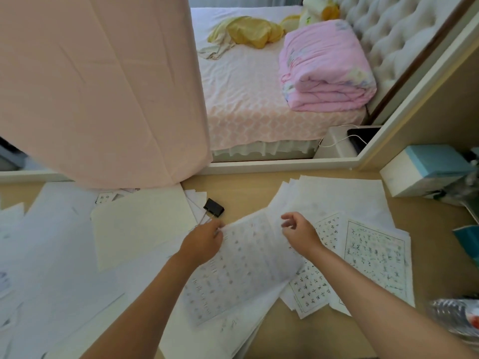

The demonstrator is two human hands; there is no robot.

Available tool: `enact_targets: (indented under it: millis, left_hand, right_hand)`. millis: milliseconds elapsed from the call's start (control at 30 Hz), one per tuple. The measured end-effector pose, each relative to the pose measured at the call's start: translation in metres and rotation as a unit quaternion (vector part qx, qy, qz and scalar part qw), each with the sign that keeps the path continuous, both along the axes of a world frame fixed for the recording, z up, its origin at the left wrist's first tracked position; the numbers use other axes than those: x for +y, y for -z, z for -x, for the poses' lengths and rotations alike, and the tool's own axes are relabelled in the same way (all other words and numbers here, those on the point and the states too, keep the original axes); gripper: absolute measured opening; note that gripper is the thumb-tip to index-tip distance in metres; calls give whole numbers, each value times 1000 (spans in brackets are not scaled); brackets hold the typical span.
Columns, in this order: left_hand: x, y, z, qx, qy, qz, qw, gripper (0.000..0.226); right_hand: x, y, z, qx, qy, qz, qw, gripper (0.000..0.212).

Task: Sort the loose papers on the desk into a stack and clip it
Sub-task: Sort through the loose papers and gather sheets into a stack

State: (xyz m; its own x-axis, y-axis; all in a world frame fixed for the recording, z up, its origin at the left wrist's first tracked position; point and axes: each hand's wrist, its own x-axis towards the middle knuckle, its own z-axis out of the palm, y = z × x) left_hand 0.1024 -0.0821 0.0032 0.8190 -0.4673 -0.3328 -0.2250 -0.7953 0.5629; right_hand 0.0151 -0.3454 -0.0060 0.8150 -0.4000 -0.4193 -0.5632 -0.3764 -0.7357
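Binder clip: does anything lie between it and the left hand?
Nothing visible does. The binder clip lies uncovered on the desk just beyond the left hand, which pinches the top corner of a printed sheet.

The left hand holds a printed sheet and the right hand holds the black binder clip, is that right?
Not quite. The left hand does hold the printed sheet, but the black binder clip lies on the desk beyond it; the head view shows the right hand holding nothing.
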Motion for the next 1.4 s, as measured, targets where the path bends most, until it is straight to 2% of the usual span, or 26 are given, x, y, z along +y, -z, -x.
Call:
enact_targets:
  millis: [67,133,233,300,433,567,633,700,733,800,867,933,967,1033,1067,1167,1233,1267,1333,1400]
  left_hand:
    - [16,15,9,52,-32,-57,997,12]
    - [30,32,22,63,-72,-85,992,9]
    - [41,52,39,67,-150,-65,984,16]
    - [44,60,44,67,-168,-54,982,22]
    - [40,68,46,65,-157,-47,984,16]
    - [32,71,44,34,-178,-30,983,12]
    - [33,75,44,34,-168,-33,985,11]
    - [37,79,43,37,-161,-30,986,7]
    - [40,81,43,41,-152,-25,987,13]
    - [43,80,44,32,-119,-39,992,41]
    - [41,76,41,-29,-92,-59,994,71]
    - [36,69,33,-55,-78,-22,995,89]
    - [33,64,27,-29,-71,16,997,92]
    - [23,54,13,60,-57,61,995,79]
    - [18,49,7,84,-38,49,995,66]
    - [0,36,-7,17,8,4,1000,35]
    - [-12,32,-9,38,-4,45,998,29]
    - [-20,27,-7,57,-17,75,995,28]
    - [-32,21,-3,59,-48,132,988,28]
    - [-37,18,1,71,-88,197,974,27]
  right_hand:
    - [5,12,3,97,-63,15,993,49]
    - [15,22,5,157,-110,50,980,65]
    - [30,33,3,167,-125,94,973,77]
    - [38,37,-1,169,-114,97,974,82]
    - [49,41,-8,202,-141,105,963,77]
    - [63,42,-10,218,-185,112,952,53]
    - [71,43,-9,210,-184,136,951,56]
    - [78,45,-7,195,-168,119,959,55]
    - [81,46,-6,192,-165,97,963,51]
    - [85,45,-3,200,-174,38,963,48]
    - [85,42,-2,200,-194,19,960,47]
    - [79,33,-5,166,-185,19,968,39]
    - [73,27,-6,145,-171,23,974,31]
    - [59,12,-9,107,-148,55,982,15]
    - [50,5,-10,93,-137,75,983,15]
    - [27,-9,-11,52,-98,95,989,13]
    - [20,-11,-13,17,-84,150,985,12]
    - [17,-11,-13,2,-71,202,977,29]
    - [14,-7,-9,-6,-3,266,964,80]
    - [13,-2,-3,-5,98,206,974,114]
